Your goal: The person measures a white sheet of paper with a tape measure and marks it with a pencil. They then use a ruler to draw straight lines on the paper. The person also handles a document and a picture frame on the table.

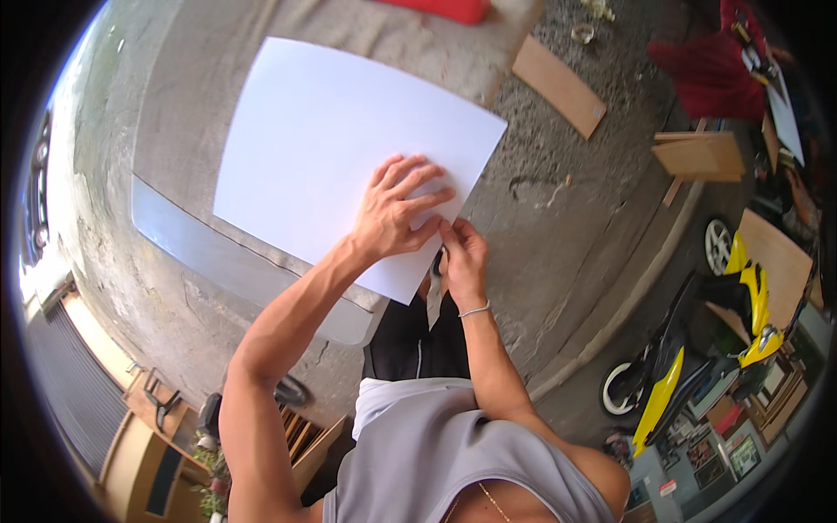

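Observation:
A large white sheet (305,148) lies flat on a bench covered with a grey-beige cloth (187,113). My left hand (403,205) rests on the sheet near its right edge, palm down with the fingers spread. At that same edge my right hand (464,253) is closed, thumb and forefinger pinched together against the sheet's border. From under the right hand shows a small tool with a dark handle (438,261) and a pale, blade-like part pointing down toward my lap. Its exact kind is hidden by the fingers.
Along the bench's near side runs a glossy pale-grey edge (209,253). A red object (453,7) sits at its far end. Brown board (560,85) lies on the rough ground to the right, near stacked wooden pieces (697,157). A yellow-and-black motorbike (689,357) stands farther right.

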`<action>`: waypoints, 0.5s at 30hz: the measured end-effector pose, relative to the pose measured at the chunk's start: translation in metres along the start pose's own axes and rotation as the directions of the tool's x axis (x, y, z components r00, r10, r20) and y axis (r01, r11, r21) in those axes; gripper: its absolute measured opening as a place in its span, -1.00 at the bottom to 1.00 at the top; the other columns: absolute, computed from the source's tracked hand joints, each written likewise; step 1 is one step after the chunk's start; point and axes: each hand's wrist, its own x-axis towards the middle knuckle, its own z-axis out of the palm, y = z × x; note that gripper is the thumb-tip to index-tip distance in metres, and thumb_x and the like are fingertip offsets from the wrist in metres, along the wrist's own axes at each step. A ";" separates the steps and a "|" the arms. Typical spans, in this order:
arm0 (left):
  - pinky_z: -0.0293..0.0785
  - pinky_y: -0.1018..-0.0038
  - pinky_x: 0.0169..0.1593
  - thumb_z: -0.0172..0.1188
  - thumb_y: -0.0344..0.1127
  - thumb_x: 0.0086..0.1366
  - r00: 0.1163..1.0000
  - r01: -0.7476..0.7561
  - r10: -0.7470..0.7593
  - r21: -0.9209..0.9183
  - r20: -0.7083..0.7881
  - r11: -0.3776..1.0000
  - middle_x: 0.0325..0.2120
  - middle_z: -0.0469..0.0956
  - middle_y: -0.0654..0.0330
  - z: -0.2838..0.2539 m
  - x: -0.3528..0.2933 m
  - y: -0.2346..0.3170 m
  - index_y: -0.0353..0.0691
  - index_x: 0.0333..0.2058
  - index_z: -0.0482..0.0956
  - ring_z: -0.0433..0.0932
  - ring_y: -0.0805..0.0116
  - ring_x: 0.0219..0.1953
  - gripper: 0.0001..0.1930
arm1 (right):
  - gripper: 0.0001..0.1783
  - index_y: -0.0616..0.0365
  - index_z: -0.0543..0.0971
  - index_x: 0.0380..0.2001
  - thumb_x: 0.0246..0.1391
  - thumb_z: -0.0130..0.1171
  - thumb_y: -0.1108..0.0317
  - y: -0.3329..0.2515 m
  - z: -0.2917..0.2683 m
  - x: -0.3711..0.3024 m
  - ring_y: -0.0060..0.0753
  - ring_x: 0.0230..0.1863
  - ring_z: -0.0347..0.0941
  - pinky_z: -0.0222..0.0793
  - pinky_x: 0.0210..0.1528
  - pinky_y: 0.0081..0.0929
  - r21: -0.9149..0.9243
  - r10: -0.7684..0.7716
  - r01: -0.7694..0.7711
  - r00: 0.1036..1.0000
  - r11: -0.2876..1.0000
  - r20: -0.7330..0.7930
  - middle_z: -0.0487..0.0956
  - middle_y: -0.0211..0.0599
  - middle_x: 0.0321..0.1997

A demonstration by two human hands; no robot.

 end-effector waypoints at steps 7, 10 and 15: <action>0.17 0.07 0.26 0.38 -0.04 0.09 0.636 0.622 -0.541 -0.050 -0.550 0.781 0.15 0.40 0.05 -0.141 -0.009 -0.117 -0.16 0.25 0.31 0.23 0.05 0.26 -0.22 | -0.79 0.35 0.57 -0.37 0.11 0.30 0.37 -0.110 0.036 -0.037 -0.75 -0.42 0.37 0.28 -0.34 -0.72 -0.321 -0.193 0.226 0.972 0.920 0.130 0.54 -0.50 -0.45; 0.19 0.05 0.24 0.23 0.11 0.21 0.534 0.644 -0.841 -0.605 -0.084 0.469 0.12 0.41 -0.05 -0.170 -0.037 -0.144 -0.28 0.27 0.23 0.31 0.03 0.20 -0.20 | -0.83 0.41 0.58 -0.37 0.07 0.30 0.47 -0.199 0.073 -0.060 -0.62 -0.31 0.47 0.38 -0.17 -0.64 -0.379 -0.233 0.345 0.922 0.859 0.310 0.59 -0.43 -0.41; 0.37 0.30 0.10 0.15 -0.22 0.32 0.617 -0.135 -0.760 -0.978 -0.207 0.157 0.00 0.50 0.14 -0.131 -0.079 -0.083 -0.35 0.13 0.35 0.46 0.28 0.04 -0.52 | -0.86 0.35 0.60 -0.38 0.00 0.32 0.50 -0.385 0.157 -0.001 -0.60 -0.38 0.49 0.42 -0.26 -0.61 -0.559 -0.035 0.715 0.628 0.419 0.777 0.62 -0.27 -0.43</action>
